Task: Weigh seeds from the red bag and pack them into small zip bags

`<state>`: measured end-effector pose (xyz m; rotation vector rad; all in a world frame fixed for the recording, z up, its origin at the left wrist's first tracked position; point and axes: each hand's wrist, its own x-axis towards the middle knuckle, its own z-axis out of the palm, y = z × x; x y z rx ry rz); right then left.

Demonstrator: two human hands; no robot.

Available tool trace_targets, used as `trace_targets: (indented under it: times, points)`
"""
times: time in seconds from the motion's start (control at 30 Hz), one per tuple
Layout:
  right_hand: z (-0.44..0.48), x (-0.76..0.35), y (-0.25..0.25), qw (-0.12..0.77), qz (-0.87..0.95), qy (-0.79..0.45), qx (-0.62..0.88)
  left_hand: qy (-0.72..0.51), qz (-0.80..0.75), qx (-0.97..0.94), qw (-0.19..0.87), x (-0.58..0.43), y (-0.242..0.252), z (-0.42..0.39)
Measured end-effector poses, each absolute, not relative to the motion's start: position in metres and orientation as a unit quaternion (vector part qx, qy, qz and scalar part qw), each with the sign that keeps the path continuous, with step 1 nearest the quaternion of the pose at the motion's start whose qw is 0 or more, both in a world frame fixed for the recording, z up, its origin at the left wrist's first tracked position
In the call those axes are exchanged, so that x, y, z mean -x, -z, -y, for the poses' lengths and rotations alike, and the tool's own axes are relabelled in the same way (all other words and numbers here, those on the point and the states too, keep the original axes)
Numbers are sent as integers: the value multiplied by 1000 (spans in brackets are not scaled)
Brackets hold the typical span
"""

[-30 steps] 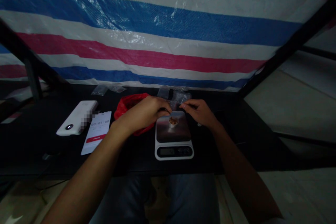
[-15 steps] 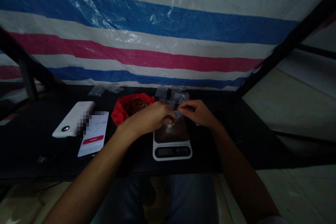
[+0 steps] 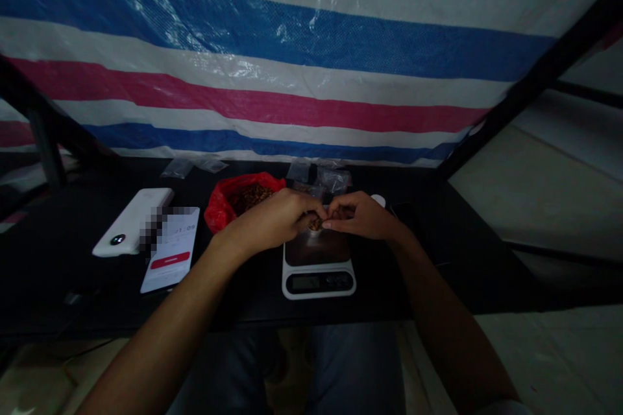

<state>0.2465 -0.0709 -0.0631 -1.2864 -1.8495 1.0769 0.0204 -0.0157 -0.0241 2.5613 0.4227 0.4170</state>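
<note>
A white kitchen scale (image 3: 318, 269) with a dark steel top stands on the black table (image 3: 73, 272). My left hand (image 3: 275, 220) and my right hand (image 3: 357, 215) meet over its far edge, both with fingers curled in a pinch. Between their fingertips sits a small round cup (image 3: 315, 224) of brownish bits. Which hand holds the cup, and whether a clear bag is pinched too, I cannot make out. A red plastic bag (image 3: 228, 202) of dark brown bits lies open just left of my left hand.
A white power bank (image 3: 134, 220) and a phone (image 3: 171, 248) with a running timer lie at the left. Small clear bags (image 3: 321, 176) lie behind the scale, more (image 3: 192, 166) at the back left. A striped tarpaulin (image 3: 292, 65) closes the back; black frame bars (image 3: 530, 78) slant at both sides.
My right hand has come down and left to meet my left hand at the small cup. My left hand slid right, uncovering the red bag's contents.
</note>
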Motion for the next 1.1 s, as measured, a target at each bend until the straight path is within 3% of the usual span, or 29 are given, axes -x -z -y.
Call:
trace_targets:
  times: [0.23, 0.5, 1.1]
  points:
    - [71, -247, 65, 327, 690, -424, 487, -200, -148, -934, 256, -18, 32, 13]
    - [70, -246, 68, 343, 681, -424, 489, -233, -161, -902, 326, -12, 33, 18]
    - [65, -244, 70, 395, 704, -350, 476, -243, -204, -895, 313, -6, 41, 15]
